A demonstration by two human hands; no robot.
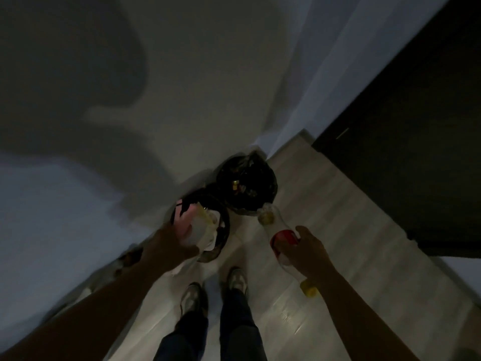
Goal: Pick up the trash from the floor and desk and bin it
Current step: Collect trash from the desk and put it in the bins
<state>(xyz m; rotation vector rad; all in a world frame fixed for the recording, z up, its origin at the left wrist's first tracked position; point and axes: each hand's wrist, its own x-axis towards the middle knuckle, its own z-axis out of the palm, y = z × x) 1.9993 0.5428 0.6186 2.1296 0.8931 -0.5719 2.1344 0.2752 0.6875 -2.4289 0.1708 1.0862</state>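
Dim, underexposed head view with motion blur and wide-angle distortion.

Illumination is low overall; the pale plaster wall [197, 74] carries large soft-edged shadows at upper left, with a cooler bluish patch at lower left and a bluish band at upper right. The light wood-look floor [325, 217] shows faint streaked glare at lower right. The dark flat cabinet panel [416, 126] is nearly black, without detail. Both hands, the left hand [171, 246] and the right hand [304, 246], are silhouetted and smeared. Straight edges bow towards the frame borders. Fine detail is soft throughout.
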